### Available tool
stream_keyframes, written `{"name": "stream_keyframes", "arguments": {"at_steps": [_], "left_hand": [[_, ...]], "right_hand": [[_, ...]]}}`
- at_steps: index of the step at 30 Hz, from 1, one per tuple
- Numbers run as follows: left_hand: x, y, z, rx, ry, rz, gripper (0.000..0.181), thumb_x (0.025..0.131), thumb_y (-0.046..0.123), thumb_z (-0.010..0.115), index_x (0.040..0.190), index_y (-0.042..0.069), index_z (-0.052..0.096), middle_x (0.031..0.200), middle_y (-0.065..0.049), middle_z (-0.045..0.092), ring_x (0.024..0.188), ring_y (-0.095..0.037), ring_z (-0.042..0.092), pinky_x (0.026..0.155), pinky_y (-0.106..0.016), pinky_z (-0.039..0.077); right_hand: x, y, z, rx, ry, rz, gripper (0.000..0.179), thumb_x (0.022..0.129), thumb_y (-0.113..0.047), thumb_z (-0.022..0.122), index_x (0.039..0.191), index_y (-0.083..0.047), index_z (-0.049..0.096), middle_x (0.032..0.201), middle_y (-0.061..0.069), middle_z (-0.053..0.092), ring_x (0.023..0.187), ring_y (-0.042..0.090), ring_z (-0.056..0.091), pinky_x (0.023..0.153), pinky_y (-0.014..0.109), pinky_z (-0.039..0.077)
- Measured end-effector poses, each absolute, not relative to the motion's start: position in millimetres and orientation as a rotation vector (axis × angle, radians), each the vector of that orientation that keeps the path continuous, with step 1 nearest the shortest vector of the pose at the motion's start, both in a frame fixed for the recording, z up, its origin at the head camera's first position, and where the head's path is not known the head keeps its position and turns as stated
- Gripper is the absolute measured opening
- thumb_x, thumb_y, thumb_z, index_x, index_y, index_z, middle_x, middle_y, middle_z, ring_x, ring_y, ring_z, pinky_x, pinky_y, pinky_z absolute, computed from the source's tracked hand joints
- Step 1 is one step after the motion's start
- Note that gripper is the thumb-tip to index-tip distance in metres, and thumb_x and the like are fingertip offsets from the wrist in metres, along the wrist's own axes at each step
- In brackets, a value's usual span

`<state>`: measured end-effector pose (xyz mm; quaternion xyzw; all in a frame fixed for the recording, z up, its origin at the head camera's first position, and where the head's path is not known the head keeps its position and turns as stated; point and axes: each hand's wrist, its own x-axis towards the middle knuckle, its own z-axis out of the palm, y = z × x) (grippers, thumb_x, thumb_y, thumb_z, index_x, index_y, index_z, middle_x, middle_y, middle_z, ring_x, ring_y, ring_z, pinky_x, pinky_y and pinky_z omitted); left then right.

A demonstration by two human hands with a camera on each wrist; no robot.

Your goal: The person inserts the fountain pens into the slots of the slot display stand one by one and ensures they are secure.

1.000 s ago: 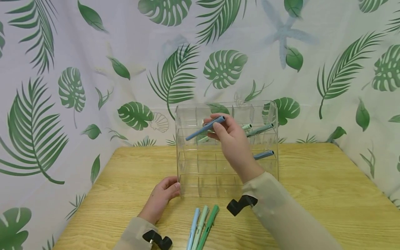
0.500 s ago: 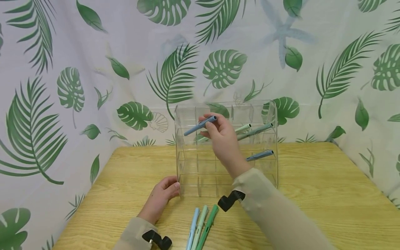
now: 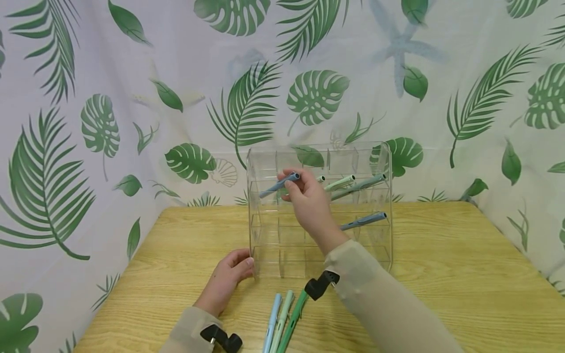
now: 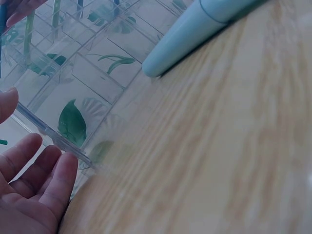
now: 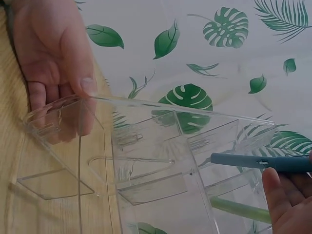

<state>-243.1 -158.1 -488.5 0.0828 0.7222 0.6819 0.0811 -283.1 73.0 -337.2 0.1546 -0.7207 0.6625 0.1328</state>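
Light-blue pen (image 3: 272, 323), pale-green pen (image 3: 282, 323) and deep-green pen (image 3: 291, 324) lie side by side on the wood-grain worktop (image 3: 446, 255), nearest the person, their near ends running out of the head view. Beyond them, the left hand (image 3: 227, 277) grips the lower left edge of a clear acrylic rack (image 3: 250, 215), thumb in front and fingers behind. Higher up, the right hand (image 3: 310, 206) pinches a blue pen (image 3: 278, 186) between thumb and fingers, slanted at the rack's left columns; whether its lower end sits inside a compartment cannot be told. To the right, a slate-blue pen (image 3: 364, 220) slants in a lower row, with a teal pen (image 3: 362, 187) and a mint pen (image 3: 340, 183) in the row above. Behind hangs a white cloth (image 3: 176, 49) printed with green leaves
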Motion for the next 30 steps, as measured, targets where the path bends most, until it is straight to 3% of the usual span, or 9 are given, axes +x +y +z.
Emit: {"name": "stream_keyframes", "arguments": {"at_steps": [7,12,15,18,22,25,30], "left_hand": [[-244.0,-157.9,-487.7,0.248,2.161,2.013,0.061,0.100,0.040,0.064,0.144,0.000,0.050,0.142,-0.019,0.053,0.124,-0.031,0.058,0.102,-0.042,0.051],[-243.8,-157.2,-487.2,0.258,2.159,2.031,0.057,0.102,0.036,0.063,0.143,-0.002,0.051,0.141,-0.021,0.053,0.124,-0.033,0.057,0.102,-0.043,0.051],[-243.1,-156.4,-486.8,0.242,2.140,2.050,0.053,0.102,0.032,0.063,0.142,-0.002,0.052,0.140,-0.020,0.054,0.124,-0.033,0.057,0.102,-0.043,0.051],[-242.3,-156.4,-486.0,0.228,2.127,2.063,0.052,0.103,0.030,0.063,0.142,-0.002,0.052,0.140,-0.020,0.054,0.124,-0.033,0.057,0.102,-0.043,0.051],[-242.3,-156.2,-485.9,0.229,2.128,2.063,0.053,0.103,0.030,0.063,0.143,-0.003,0.051,0.141,-0.021,0.053,0.125,-0.034,0.056,0.102,-0.043,0.051],[-242.7,-156.0,-486.5,0.218,2.133,2.058,0.053,0.102,0.030,0.063,0.142,-0.003,0.051,0.141,-0.021,0.053,0.124,-0.034,0.056,0.102,-0.042,0.051],[-243.0,-155.2,-486.4,0.210,2.150,2.052,0.052,0.102,0.030,0.063,0.141,-0.003,0.052,0.140,-0.021,0.054,0.124,-0.033,0.057,0.101,-0.041,0.052]], "right_hand": [[-285.2,71.4,-333.6,0.476,-2.216,1.795,0.028,0.109,-0.022,0.049,0.133,-0.013,0.059,0.126,-0.004,0.062,0.113,0.021,0.063,0.089,0.037,0.058],[-287.6,69.5,-330.0,0.495,-2.317,1.707,0.024,0.110,-0.025,0.047,0.128,-0.018,0.061,0.122,-0.001,0.063,0.102,0.019,0.066,0.087,0.038,0.058],[-288.8,69.1,-328.3,0.498,-2.371,1.670,0.024,0.110,-0.026,0.046,0.127,-0.020,0.061,0.115,0.000,0.064,0.094,0.017,0.066,0.083,0.035,0.058],[-290.2,67.8,-326.4,0.506,-2.404,1.660,0.025,0.110,-0.026,0.045,0.126,-0.020,0.063,0.111,0.001,0.065,0.092,0.019,0.067,0.069,0.035,0.056],[-292.1,66.0,-324.6,0.524,-2.436,1.662,0.026,0.110,-0.027,0.045,0.128,-0.021,0.063,0.121,-0.001,0.067,0.093,0.022,0.067,0.062,0.036,0.050],[-293.6,65.5,-324.3,0.530,-2.450,1.666,0.027,0.111,-0.027,0.045,0.130,-0.021,0.062,0.130,-0.001,0.065,0.094,0.022,0.067,0.066,0.036,0.052],[-293.5,66.2,-324.6,0.520,-2.437,1.677,0.027,0.110,-0.029,0.044,0.130,-0.022,0.062,0.130,0.000,0.064,0.095,0.022,0.067,0.061,0.037,0.049]]}}
